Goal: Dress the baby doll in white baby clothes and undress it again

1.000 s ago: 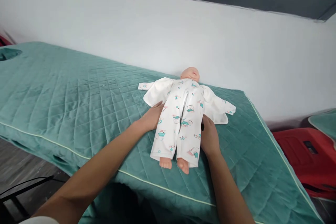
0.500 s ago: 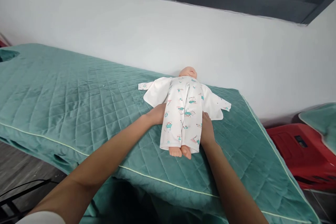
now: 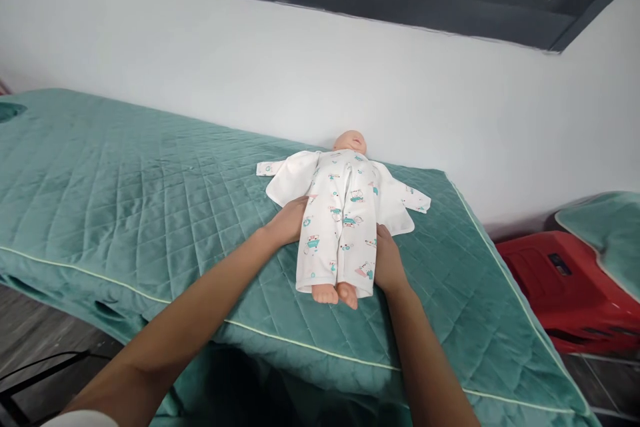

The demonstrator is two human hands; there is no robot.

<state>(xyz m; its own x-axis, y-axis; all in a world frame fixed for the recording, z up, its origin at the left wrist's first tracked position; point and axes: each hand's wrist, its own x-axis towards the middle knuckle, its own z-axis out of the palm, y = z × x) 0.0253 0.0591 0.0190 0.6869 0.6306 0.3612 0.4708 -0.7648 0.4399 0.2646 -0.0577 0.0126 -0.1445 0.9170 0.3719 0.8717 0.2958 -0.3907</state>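
A baby doll [image 3: 350,141] lies on its back on the green quilted bed, its head toward the wall. White printed baby pants [image 3: 336,223] cover its front from the neck to the ankles; both bare feet [image 3: 325,293] stick out below. Beneath them a white baby shirt [image 3: 293,177] is spread, sleeves out to both sides. My left hand [image 3: 290,219] grips the left edge of the pants at about mid-length. On the opposite edge, a bit lower, my right hand [image 3: 389,259] is closed at the fabric. The fingertips of both hands are hidden by the cloth.
The green quilted bed cover [image 3: 150,193] runs far to the left, with a dark opening at its far end. A white wall [image 3: 280,67] stands behind. To the right are a red plastic chair or stool [image 3: 565,280] and green fabric [image 3: 605,233].
The whole scene sits slightly further left in view as the head turns. Both hands stay at the sides of the pants, and the doll keeps its pose.
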